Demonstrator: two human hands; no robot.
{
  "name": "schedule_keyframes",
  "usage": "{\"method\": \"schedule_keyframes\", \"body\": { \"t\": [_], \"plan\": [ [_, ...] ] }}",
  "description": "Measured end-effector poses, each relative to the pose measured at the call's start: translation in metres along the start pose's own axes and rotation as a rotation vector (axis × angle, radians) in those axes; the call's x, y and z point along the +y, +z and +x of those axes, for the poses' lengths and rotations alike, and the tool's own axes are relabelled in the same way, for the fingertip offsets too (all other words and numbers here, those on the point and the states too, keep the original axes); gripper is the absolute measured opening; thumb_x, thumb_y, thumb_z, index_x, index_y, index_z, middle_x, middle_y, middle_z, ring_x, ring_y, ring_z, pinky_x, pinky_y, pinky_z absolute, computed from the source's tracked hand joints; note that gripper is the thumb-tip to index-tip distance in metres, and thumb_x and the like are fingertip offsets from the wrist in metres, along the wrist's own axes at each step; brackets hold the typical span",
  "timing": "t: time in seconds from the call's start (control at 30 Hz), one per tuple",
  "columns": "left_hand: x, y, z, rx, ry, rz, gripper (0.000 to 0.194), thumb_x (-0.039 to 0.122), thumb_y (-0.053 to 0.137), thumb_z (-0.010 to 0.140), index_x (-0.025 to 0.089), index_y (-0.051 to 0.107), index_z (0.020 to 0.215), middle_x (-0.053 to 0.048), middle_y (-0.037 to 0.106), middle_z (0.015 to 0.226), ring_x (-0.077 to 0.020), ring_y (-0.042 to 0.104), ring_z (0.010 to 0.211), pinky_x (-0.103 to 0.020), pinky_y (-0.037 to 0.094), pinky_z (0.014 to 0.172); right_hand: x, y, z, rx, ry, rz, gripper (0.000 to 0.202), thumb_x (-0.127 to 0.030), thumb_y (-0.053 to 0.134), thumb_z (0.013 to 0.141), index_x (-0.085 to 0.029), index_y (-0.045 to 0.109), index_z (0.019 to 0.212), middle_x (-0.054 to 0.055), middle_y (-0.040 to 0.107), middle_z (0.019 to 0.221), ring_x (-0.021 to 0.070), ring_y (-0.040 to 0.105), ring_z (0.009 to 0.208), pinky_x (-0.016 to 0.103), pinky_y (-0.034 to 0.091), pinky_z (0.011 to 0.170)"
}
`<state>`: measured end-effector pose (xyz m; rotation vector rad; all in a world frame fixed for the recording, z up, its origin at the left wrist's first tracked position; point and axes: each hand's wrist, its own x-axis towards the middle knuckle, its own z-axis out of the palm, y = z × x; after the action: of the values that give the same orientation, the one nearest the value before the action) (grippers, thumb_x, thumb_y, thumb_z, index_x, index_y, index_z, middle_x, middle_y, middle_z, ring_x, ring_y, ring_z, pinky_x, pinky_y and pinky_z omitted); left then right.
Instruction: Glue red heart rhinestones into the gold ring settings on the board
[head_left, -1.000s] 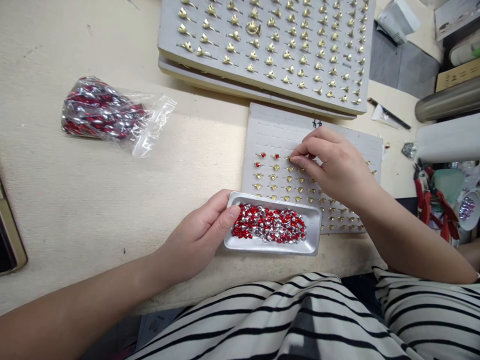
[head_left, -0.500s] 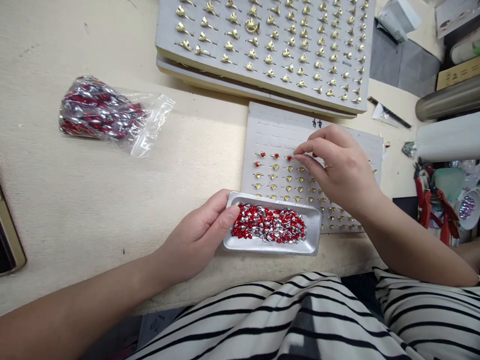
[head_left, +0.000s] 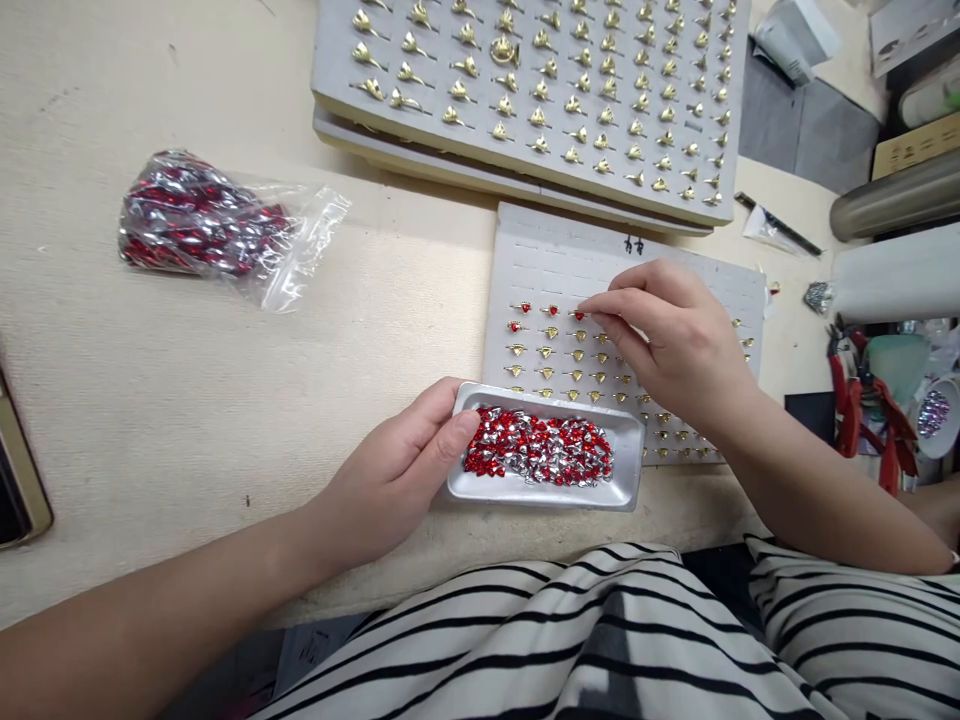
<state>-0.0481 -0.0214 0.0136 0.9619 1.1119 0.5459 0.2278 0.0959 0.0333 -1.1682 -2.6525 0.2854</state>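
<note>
My left hand (head_left: 405,470) grips the left end of a shallow white tray (head_left: 626,465), thumb over its rim. Red and silver heart-shaped stones (head_left: 536,447) lie in the tray. Beyond it is a grey foam board (head_left: 540,240) with rows of gold rings, a few of them set with red stones. My right hand (head_left: 675,335) is over this board, its index fingertip on a ring with a red stone (head_left: 580,316) in the top row. The thumb is slightly below that finger, and nothing shows between them.
A stack of grey boards (head_left: 420,130) full of gold rings lies at the top. A clear bag (head_left: 206,215) of red and silver stones is on the left, a phone (head_left: 22,460) at the left edge. Red-handled pliers (head_left: 847,400) and rolls (head_left: 896,270) are at the right.
My right hand has shifted slightly left, and its index fingertip has come onto the red-stone ring. My left hand and the tray are practically unmoved.
</note>
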Motion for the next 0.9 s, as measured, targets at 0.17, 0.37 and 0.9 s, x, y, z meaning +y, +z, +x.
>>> {"method": "schedule_keyframes", "body": {
  "t": [0.17, 0.37, 0.9],
  "plan": [
    [0.007, 0.005, -0.001, 0.053, -0.032, 0.01, 0.036, 0.056, 0.046, 0.105, 0.024, 0.061, 0.101, 0.002, 0.064, 0.085, -0.0141, 0.056, 0.076, -0.025, 0.047, 0.071, 0.001, 0.002, -0.002, 0.035, 0.071, -0.024, 0.009, -0.027, 0.061, 0.102, -0.028, 0.07, 0.103, 0.007, 0.069, 0.104, 0.0247, 0.066, 0.1, 0.044, 0.054, 0.088],
    [0.01, 0.009, -0.003, 0.109, -0.05, 0.01, 0.035, 0.055, 0.046, 0.104, 0.024, 0.06, 0.097, 0.002, 0.06, 0.083, -0.0153, 0.055, 0.078, -0.026, 0.046, 0.074, 0.004, 0.01, 0.001, 0.014, 0.13, 0.009, 0.006, -0.029, 0.063, 0.1, -0.028, 0.067, 0.096, 0.007, 0.065, 0.1, 0.0256, 0.064, 0.097, 0.045, 0.054, 0.086],
    [0.008, 0.008, -0.003, 0.07, -0.075, -0.037, 0.034, 0.055, 0.045, 0.105, 0.024, 0.058, 0.099, 0.002, 0.055, 0.084, -0.0161, 0.052, 0.079, -0.028, 0.043, 0.076, 0.003, 0.007, 0.003, 0.036, 0.128, 0.011, 0.007, -0.025, 0.062, 0.101, -0.028, 0.069, 0.101, 0.007, 0.069, 0.103, 0.0256, 0.067, 0.1, 0.045, 0.055, 0.088]
  ]
}}
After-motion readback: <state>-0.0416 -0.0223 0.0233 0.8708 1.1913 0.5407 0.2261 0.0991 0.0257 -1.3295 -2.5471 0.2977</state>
